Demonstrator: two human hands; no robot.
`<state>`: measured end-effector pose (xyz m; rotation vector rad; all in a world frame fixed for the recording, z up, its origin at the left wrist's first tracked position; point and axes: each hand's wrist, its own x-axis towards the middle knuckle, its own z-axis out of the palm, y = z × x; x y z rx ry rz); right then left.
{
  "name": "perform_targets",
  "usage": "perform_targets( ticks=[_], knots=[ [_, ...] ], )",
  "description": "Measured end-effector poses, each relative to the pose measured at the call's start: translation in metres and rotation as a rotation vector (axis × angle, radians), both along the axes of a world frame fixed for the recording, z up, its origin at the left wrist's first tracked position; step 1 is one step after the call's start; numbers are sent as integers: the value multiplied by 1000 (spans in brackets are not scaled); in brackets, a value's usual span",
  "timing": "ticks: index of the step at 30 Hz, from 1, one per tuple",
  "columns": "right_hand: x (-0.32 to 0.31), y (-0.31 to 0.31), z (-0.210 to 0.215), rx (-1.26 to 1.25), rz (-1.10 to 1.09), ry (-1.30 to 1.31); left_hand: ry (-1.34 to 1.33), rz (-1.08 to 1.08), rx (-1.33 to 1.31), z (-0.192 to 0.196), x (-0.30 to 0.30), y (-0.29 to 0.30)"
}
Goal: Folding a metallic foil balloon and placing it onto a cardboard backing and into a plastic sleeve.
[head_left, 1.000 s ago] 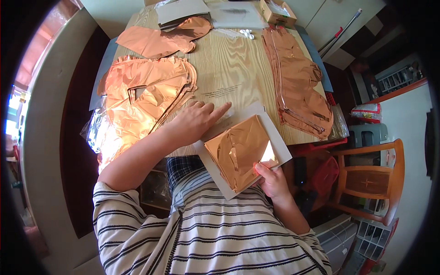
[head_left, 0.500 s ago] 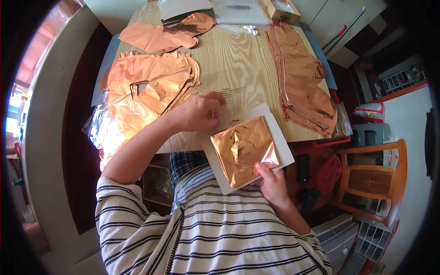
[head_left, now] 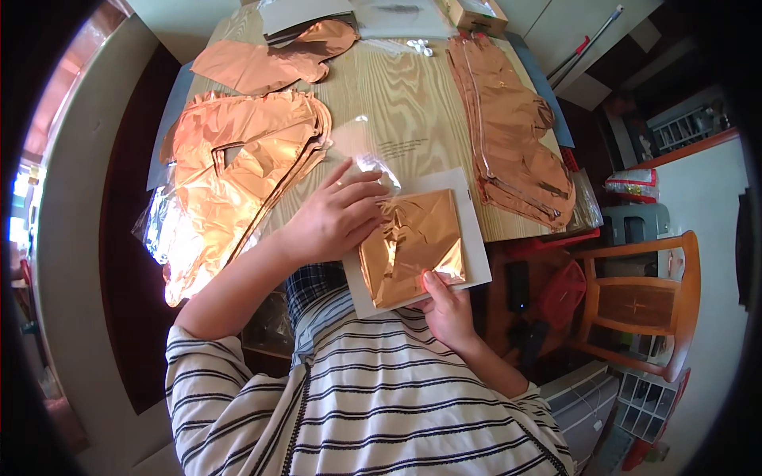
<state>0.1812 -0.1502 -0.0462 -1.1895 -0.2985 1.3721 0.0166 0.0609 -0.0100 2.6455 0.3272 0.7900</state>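
Observation:
My right hand (head_left: 450,309) grips the lower right edge of a white card (head_left: 478,238), its thumb pressed on a folded copper-coloured foil packet (head_left: 417,247) lying on the card. The card is tilted over the table's near edge. At the packet's upper left corner is my left hand (head_left: 340,213), its fingers stretched out and apart over the card's edge. Just beyond those fingers lies a clear plastic bag (head_left: 373,164), glinting, with small print nearby. Whether my left fingertips touch the bag, I cannot tell.
Flat copper foil balloons lie in piles on the left (head_left: 246,151) and right (head_left: 520,135) of the wooden table (head_left: 401,87). Another foil shape (head_left: 274,62) is farther back, near small white pieces (head_left: 419,47) and a cardboard box (head_left: 476,16). A wooden chair (head_left: 639,301) stands at right.
My left hand has unfolded from a curled shape to outstretched fingers beside the packet. The clear bag now glints beyond it. My right hand keeps its hold on the card and packet.

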Motion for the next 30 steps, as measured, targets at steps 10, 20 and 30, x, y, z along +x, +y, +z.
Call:
perform_targets(
  ticks=[10, 20, 30],
  knots=[
    [7, -12, -37, 144, 110, -6, -383, 515, -239, 0, -28, -26],
    [-10, -6, -10, 206, 29, -117, -546, 129, -1849, 21, -29, -56],
    [-10, -14, -10, 155, 46, 10, -665, 222, -2016, 10, -49, -63]
  ],
)
